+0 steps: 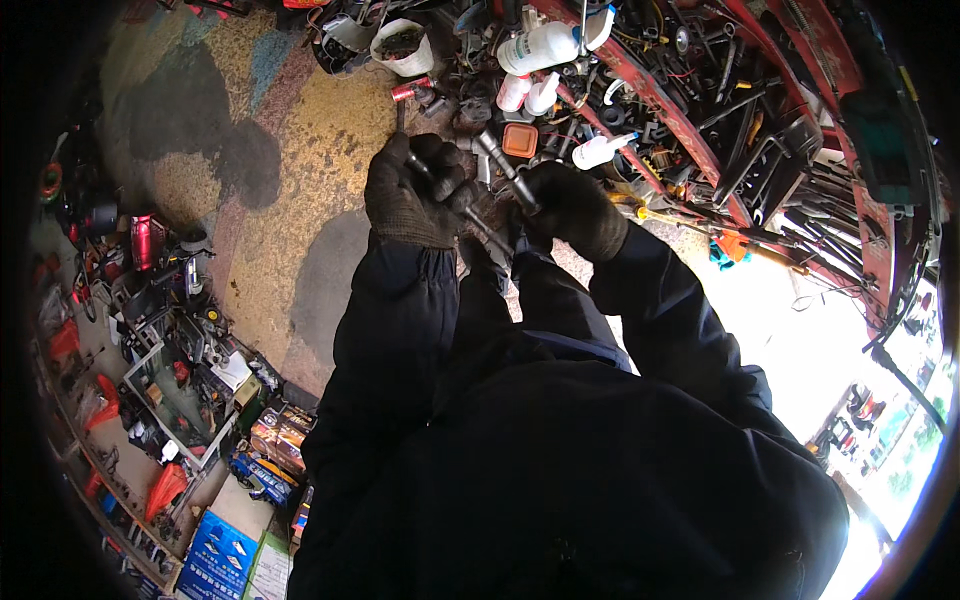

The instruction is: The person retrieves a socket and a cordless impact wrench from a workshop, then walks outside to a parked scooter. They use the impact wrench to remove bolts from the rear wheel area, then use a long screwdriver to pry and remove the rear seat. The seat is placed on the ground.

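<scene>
A red-framed rack [650, 91] of heaped tools crowds the right, probably hampering reach; work seems partway, 2 tools taken up, neither set down: the gloved left hand [408, 195] appears clenched around a metal rod [488, 230], the right hand [577, 208] grasps a metal bar [506, 171]; beyond sit a white bottle [543, 49] and orange tray [519, 140]

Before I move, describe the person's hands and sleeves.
The left hand and right hand wear dark work gloves with brownish knit cuffs. Both jacket sleeves are near-black navy; the left gathers at the wrist. No markings can be made out.
</scene>
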The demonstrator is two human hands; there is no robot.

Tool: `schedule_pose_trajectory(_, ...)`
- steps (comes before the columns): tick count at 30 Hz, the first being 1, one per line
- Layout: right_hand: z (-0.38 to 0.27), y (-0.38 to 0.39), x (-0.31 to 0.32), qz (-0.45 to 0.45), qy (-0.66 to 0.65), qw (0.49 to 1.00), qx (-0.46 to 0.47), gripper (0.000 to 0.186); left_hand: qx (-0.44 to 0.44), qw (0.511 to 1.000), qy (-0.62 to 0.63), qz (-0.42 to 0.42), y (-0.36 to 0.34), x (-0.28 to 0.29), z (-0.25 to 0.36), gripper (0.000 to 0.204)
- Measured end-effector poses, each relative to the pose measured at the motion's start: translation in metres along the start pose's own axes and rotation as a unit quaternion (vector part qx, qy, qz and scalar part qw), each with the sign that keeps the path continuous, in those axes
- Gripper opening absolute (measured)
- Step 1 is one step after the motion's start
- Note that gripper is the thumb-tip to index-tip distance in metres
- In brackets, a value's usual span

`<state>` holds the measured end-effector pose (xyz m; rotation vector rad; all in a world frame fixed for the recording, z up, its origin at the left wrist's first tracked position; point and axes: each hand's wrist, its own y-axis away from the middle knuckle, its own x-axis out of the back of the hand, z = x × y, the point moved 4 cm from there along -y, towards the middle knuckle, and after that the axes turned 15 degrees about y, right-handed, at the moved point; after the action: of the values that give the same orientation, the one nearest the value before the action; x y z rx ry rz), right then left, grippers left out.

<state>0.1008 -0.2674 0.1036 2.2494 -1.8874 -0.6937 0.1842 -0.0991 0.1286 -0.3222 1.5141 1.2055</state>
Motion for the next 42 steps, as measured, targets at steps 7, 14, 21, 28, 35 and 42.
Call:
schedule_pose_trajectory(7, 0.000, 0.003, -0.039, 0.020, 0.207, 0.977, 0.051, 0.021, -0.019, 0.998, 0.051, -0.037, 0.015, -0.012, 0.005, 0.033)
schedule_pose_trajectory(14, 0.007, 0.011, -0.044, 0.072, 0.277, 0.956, 0.063, 0.023, -0.056, 0.998, -0.005, -0.017, 0.022, 0.008, 0.014, 0.036)
schedule_pose_trajectory(21, -0.005, 0.035, 0.018, 0.145, 0.187, 0.972, 0.003, 0.013, -0.044, 0.987, 0.029, -0.150, 0.016, 0.022, 0.061, 0.031)
schedule_pose_trajectory(28, -0.065, -0.002, 0.158, 0.369, 0.818, 0.428, 0.110, 0.042, -0.094, 0.986, -0.055, 0.126, 0.051, 0.093, 0.037, 0.027)
schedule_pose_trajectory(35, -0.123, -0.070, 0.275, 0.410, 0.786, 0.463, 0.012, 0.033, -0.095, 0.963, -0.058, 0.247, 0.080, 0.137, 0.031, 0.024)
schedule_pose_trajectory(42, -0.139, -0.133, 0.310, 0.335, 0.813, 0.475, -0.040, 0.022, -0.126, 0.982, 0.018, 0.138, 0.092, 0.148, 0.043, 0.029)
